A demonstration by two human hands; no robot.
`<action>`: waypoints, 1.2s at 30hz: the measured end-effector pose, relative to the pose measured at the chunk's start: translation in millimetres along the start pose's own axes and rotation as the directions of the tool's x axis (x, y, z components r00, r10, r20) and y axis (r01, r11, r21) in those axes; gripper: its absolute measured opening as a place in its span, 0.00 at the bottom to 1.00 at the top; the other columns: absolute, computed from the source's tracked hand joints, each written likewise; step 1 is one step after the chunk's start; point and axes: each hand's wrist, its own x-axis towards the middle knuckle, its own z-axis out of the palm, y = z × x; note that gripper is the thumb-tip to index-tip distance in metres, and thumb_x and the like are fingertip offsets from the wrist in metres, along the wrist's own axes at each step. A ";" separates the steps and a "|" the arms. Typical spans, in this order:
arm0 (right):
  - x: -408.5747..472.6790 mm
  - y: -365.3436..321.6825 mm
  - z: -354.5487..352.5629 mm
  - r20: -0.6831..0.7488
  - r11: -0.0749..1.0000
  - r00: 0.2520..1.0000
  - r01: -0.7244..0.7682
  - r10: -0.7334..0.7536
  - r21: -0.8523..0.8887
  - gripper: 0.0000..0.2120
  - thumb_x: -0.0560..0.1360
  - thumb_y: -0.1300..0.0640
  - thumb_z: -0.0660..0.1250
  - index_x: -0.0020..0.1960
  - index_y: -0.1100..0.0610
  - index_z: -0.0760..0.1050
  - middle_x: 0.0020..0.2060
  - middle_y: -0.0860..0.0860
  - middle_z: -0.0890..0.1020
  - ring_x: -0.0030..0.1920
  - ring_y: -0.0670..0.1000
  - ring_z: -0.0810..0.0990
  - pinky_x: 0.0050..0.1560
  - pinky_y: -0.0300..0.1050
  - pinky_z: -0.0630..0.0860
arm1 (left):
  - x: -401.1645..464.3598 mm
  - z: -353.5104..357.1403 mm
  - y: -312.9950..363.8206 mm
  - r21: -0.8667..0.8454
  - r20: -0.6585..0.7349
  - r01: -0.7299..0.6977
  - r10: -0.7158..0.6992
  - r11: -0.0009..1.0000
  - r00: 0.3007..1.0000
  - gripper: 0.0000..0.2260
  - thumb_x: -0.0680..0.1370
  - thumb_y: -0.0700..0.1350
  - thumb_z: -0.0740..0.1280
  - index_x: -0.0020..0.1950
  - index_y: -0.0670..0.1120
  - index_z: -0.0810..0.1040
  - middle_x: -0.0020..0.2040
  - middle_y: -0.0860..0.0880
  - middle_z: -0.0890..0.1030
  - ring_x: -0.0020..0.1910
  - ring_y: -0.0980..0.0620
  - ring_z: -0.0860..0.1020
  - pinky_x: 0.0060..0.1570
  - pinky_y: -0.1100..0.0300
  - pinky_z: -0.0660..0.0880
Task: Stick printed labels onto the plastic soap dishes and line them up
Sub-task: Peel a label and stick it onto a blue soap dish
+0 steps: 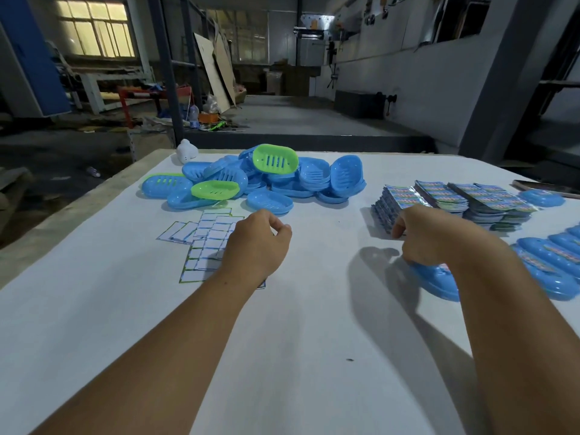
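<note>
A person is standing at a white table (314,340), both bare forearms reaching forward. The left hand (257,243) is hovering over spent backing sheets (204,243) of empty white rectangles, fingers loosely curled and holding nothing, probably heading for the far pile of soap dishes (257,177): smooth, oval, slotted plastic, mostly blue with two green. The right hand (430,237) is resting on a blue labelled dish (439,282), fingers curled over it, though whether it is gripping or only pressing is hard to tell. That dish is sitting at the near end of a finished row (552,262) running right. Glossy printed labels (455,199) are lying stacked just beyond, within easy reach.
</note>
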 end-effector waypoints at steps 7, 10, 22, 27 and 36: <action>1.3 -22.7 8.7 -0.047 0.974 0.981 0.193 -0.189 0.121 0.18 0.72 0.65 0.65 0.57 0.47 0.77 0.51 0.48 0.77 0.50 0.52 0.77 0.46 0.44 0.72 | 12.4 1.5 13.0 0.205 -0.087 -0.119 0.139 0.971 0.986 0.07 0.79 0.53 0.63 0.51 0.52 0.78 0.50 0.51 0.81 0.51 0.47 0.78 0.48 0.53 0.75; -1.2 -33.5 13.9 -0.068 0.947 0.958 0.285 -0.278 0.150 0.17 0.74 0.63 0.66 0.59 0.47 0.77 0.53 0.47 0.77 0.54 0.51 0.76 0.51 0.45 0.74 | 31.7 8.8 17.3 0.464 -0.013 -0.162 0.190 0.871 0.982 0.14 0.81 0.50 0.61 0.65 0.49 0.75 0.64 0.49 0.76 0.64 0.45 0.72 0.59 0.49 0.70; 5.0 -38.1 23.9 -0.126 0.921 0.944 0.325 -0.304 0.216 0.16 0.76 0.51 0.68 0.64 0.46 0.75 0.56 0.46 0.78 0.50 0.48 0.74 0.50 0.44 0.71 | 45.3 7.9 14.7 0.638 0.017 -0.255 0.318 0.727 0.948 0.07 0.82 0.47 0.61 0.58 0.48 0.74 0.55 0.47 0.80 0.55 0.44 0.77 0.47 0.53 0.68; 4.5 -47.7 30.9 -0.294 0.825 0.896 0.428 -0.333 0.369 0.29 0.75 0.43 0.71 0.73 0.45 0.65 0.64 0.46 0.75 0.60 0.49 0.76 0.58 0.46 0.72 | 11.9 -18.1 25.5 -0.263 -0.216 -0.222 0.167 0.939 0.962 0.08 0.82 0.48 0.64 0.49 0.44 0.77 0.43 0.49 0.82 0.42 0.49 0.83 0.42 0.55 0.76; 3.5 -53.4 34.9 -0.332 0.690 0.865 0.500 -0.376 0.523 0.27 0.72 0.39 0.73 0.68 0.39 0.69 0.59 0.42 0.77 0.51 0.38 0.79 0.55 0.45 0.79 | -15.5 -24.4 22.0 -0.764 0.172 0.240 -0.170 0.599 0.970 0.09 0.82 0.46 0.66 0.48 0.42 0.82 0.38 0.51 0.86 0.43 0.51 0.86 0.39 0.60 0.79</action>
